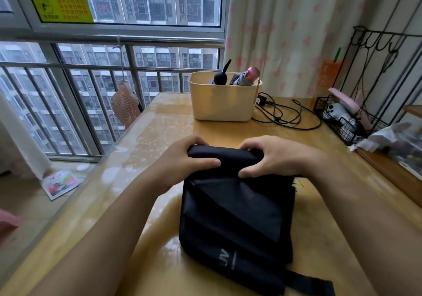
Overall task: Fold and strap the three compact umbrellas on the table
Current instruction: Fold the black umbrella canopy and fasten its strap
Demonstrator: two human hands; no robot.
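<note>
Wooden table (159, 122) with black umbrella (237, 215), cream bin (222, 106), cable (287, 115).

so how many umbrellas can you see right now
3: black umbrella gripped by left hand and right hand; black-handled umbrella and pink-tipped umbrella standing in the cream bin. Others may hide inside.

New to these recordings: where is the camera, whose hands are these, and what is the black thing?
No machine here: a person works bare-handed, and the single picture comes from a camera worn on the head, looking forward and down. The left hand and right hand both grip the far edge of a black umbrella, its cloth lying on the wooden table, strap loose at the near end. Behind stands a cream bin holding a black-handled umbrella and a pink-tipped umbrella; a black cable lies to its right.
</note>
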